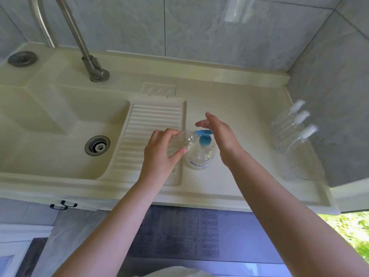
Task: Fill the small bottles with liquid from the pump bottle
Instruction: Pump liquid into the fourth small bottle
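A clear pump bottle [200, 154] with a blue pump head [204, 134] stands on the cream counter, just right of the ribbed drainboard. My left hand [162, 150] grips a small clear bottle [184, 139], tilted, with its open mouth at the pump's spout. My right hand [218, 134] rests its palm on top of the pump head, fingers straight and spread. Three small clear bottles with white caps [293, 128] lie side by side on the counter's far right, near the wall.
A sink basin [60, 124] with a metal drain lies to the left, with a steel tap [93, 66] behind it. The ribbed drainboard [151, 124] lies under my left hand. Grey tiled walls close off the back and right. The counter's front edge [179, 198] runs below my forearms.
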